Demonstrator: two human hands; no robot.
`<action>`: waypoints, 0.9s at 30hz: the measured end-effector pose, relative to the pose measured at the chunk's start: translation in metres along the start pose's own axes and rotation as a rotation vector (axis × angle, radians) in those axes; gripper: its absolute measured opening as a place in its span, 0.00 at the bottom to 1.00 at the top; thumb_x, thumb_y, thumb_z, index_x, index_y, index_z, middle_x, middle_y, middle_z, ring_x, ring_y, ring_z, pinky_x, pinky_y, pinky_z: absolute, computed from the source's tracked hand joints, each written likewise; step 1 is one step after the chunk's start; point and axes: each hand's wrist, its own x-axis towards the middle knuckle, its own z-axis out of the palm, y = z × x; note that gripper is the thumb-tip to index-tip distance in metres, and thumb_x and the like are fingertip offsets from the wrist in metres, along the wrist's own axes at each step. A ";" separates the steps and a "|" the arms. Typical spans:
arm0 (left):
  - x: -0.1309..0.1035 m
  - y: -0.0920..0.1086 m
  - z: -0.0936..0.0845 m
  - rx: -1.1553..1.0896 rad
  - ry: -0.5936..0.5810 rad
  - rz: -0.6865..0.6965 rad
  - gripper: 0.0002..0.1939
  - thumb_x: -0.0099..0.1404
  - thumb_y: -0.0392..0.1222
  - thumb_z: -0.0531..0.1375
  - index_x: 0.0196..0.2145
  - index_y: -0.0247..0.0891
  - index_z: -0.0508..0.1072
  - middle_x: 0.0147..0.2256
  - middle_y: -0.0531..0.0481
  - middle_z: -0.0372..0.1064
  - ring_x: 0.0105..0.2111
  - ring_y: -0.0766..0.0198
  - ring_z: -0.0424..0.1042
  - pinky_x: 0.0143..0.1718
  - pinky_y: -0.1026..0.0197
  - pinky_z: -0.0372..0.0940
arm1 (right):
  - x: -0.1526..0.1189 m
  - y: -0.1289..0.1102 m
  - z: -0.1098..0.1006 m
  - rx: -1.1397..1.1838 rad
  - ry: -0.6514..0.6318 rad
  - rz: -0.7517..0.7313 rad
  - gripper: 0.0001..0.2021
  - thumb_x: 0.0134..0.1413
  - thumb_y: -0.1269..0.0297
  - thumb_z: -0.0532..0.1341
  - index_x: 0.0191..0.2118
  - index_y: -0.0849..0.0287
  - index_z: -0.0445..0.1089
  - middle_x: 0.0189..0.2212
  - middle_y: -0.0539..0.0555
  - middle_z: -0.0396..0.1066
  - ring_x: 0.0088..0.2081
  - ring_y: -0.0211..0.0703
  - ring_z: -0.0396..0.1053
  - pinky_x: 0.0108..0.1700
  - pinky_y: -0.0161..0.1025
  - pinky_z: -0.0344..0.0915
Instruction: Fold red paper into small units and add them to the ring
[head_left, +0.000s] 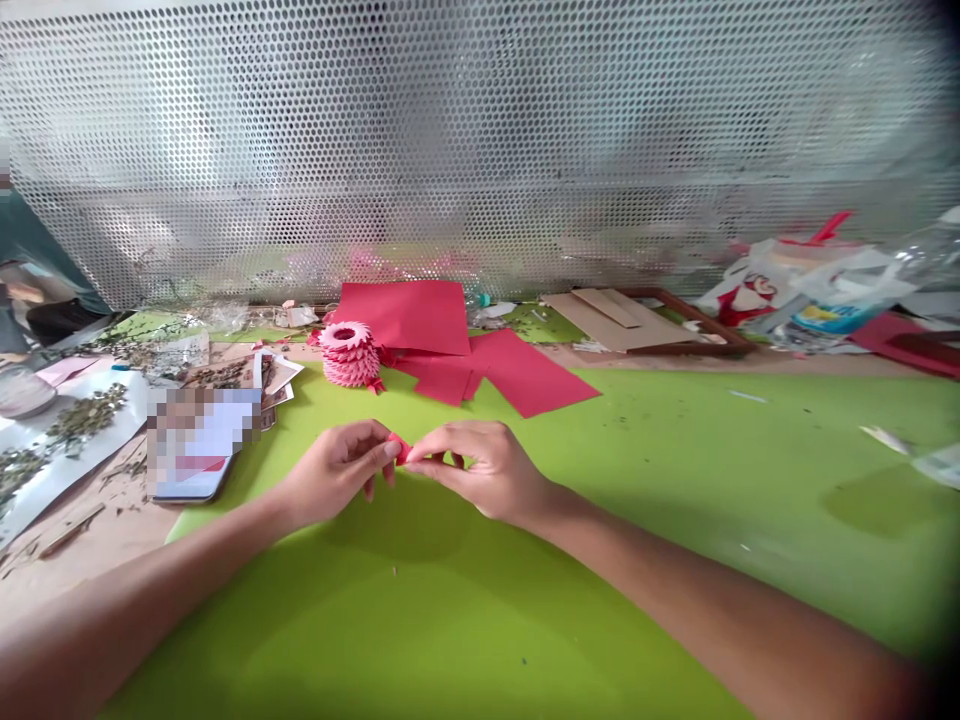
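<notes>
My left hand (337, 470) and my right hand (480, 468) meet over a green mat (465, 600), both pinching a small folded piece of red paper (400, 449) between fingertips. Most of the piece is hidden by my fingers. Beyond my hands stands a round pink stack of folded paper units (350, 353). Loose red paper sheets (465, 345) lie behind it and to its right.
A perforated metal screen (480, 150) closes the far side. A phone (196, 445) lies at the left beside white paper with dried leaves (67, 425). Cardboard pieces in a wooden tray (630, 320) sit at the back right, near plastic bags (810, 285).
</notes>
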 end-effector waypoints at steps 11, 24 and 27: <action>0.001 0.004 0.003 -0.153 0.018 -0.097 0.23 0.64 0.61 0.59 0.33 0.34 0.71 0.28 0.50 0.72 0.20 0.71 0.66 0.24 0.66 0.62 | 0.000 -0.002 0.002 0.034 0.017 0.117 0.02 0.59 0.69 0.64 0.37 0.58 0.74 0.33 0.52 0.77 0.31 0.36 0.73 0.29 0.31 0.67; -0.001 -0.001 0.004 -0.019 0.042 0.013 0.19 0.68 0.56 0.56 0.35 0.35 0.69 0.30 0.49 0.72 0.23 0.70 0.67 0.25 0.66 0.63 | 0.001 0.000 0.008 0.131 0.035 0.323 0.08 0.60 0.61 0.63 0.43 0.57 0.72 0.34 0.53 0.76 0.34 0.38 0.74 0.31 0.32 0.69; -0.002 -0.003 0.004 0.020 0.043 0.036 0.16 0.69 0.54 0.56 0.36 0.36 0.69 0.31 0.49 0.73 0.25 0.68 0.68 0.28 0.65 0.65 | 0.001 -0.002 0.008 0.112 0.046 0.316 0.10 0.61 0.61 0.62 0.46 0.56 0.72 0.35 0.54 0.77 0.37 0.40 0.75 0.32 0.32 0.69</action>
